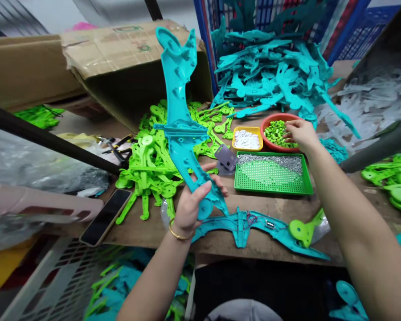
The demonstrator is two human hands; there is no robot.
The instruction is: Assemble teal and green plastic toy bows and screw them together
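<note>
My left hand (194, 201) is closed around the lower end of a teal plastic part (178, 96), which stands up tilted over the table. My right hand (300, 133) reaches into a red bowl (265, 139) of small green pieces (276, 133); its fingertips are pressed together among them, and whatever they pinch is too small to make out. Below my hands a second teal part (242, 227) lies along the table's front edge, with thin wires and a small metal piece in it. A lime green part (302, 232) rests on its right end.
A yellow tray (247, 149) of white pieces and a green tray (274, 191) of small metal pieces adjoin the bowl. Lime green parts (147, 156) are heaped left, teal parts (274, 76) behind. Also around are a phone (106, 217), a cardboard box (120, 49) and dark bars (50, 138).
</note>
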